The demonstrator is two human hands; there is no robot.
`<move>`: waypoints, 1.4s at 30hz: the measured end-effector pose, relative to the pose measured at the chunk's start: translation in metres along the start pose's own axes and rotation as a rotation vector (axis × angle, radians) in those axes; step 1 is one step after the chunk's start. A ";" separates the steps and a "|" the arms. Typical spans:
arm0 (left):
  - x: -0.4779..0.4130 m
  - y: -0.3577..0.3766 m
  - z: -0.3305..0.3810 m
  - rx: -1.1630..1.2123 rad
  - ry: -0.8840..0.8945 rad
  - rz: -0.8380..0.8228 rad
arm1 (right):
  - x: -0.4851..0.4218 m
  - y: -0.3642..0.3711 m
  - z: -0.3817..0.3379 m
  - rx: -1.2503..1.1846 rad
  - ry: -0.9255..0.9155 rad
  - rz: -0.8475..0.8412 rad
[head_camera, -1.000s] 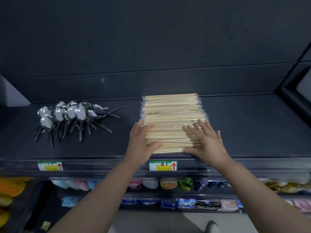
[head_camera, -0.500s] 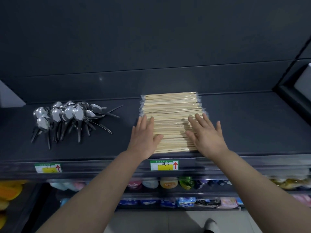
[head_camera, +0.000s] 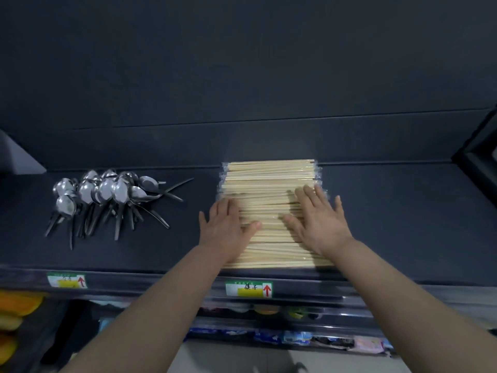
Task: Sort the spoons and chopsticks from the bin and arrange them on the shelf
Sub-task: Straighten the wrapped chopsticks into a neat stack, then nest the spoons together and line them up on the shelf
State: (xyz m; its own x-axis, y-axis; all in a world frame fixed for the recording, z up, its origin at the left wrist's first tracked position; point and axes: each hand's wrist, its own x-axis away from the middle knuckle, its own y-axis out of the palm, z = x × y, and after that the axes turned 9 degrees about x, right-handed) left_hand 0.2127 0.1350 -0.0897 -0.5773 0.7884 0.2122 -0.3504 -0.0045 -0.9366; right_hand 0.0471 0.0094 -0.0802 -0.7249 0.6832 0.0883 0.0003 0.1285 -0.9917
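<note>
Both hands lie flat and spread on a block of wrapped wooden chopsticks point(head_camera: 270, 195) that sits on the dark shelf point(head_camera: 403, 211), the sticks running side to side in rows from the back of the shelf to its front edge. The left hand point(head_camera: 227, 228) rests palm down on the left end of the block, fingers straight and pointing toward the back wall, thumb stretched rightward across the sticks; its outer fingers hang past the block's left edge over the bare shelf. The right hand point(head_camera: 321, 219) lies palm down on the right end, fingers fanned and also pointing back, thumb reaching left toward the other thumb with a short gap of sticks showing between the two. Neither hand closes around anything; both are wide open and pressing flat, grasping nothing. Well to the left of the left hand, apart from the block, a heap of metal spoons point(head_camera: 107, 195) lies on the same shelf, bowls mostly toward the back and handles splayed toward the front. Just below the hands, on the shelf's front strip, is a price label point(head_camera: 248, 289) with a red arrow; a second label point(head_camera: 67, 280) sits below the spoons.
</note>
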 end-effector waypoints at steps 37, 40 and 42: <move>0.076 -0.112 -0.352 0.420 -0.174 0.463 | -0.060 0.013 -0.386 -0.117 -0.328 0.213; 0.071 -0.119 -0.393 0.442 -0.200 0.421 | -0.063 0.024 -0.419 -0.116 -0.300 0.208; 0.064 -0.122 -0.409 0.464 -0.210 0.411 | -0.066 0.030 -0.430 -0.102 -0.280 0.200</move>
State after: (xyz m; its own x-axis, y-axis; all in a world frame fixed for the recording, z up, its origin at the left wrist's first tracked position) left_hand 0.5200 0.4372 -0.0761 -0.8473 0.5293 -0.0439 -0.3250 -0.5820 -0.7454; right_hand 0.3909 0.2769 -0.0759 -0.8643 0.4800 -0.1501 0.2202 0.0928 -0.9710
